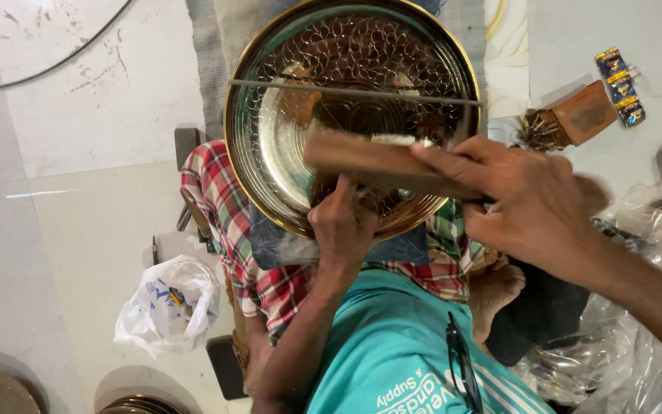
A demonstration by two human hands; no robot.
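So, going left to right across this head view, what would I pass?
White plastic bag → left hand on the engraved brass plate → right hand holding a wooden tool → colourful packets.

Floor (101,222): pale, glossy tiles, scuffed and stained at the top left edge, faint light streak at left. Dark cable (55,65) curves across the top left corner. Grey woven mat (204,61) at top centre. White plastic bag (170,303) lies low left. Crinkled clear plastic sheeting (637,360) fills the bottom right corner. Small foil sachets (621,86) top right.
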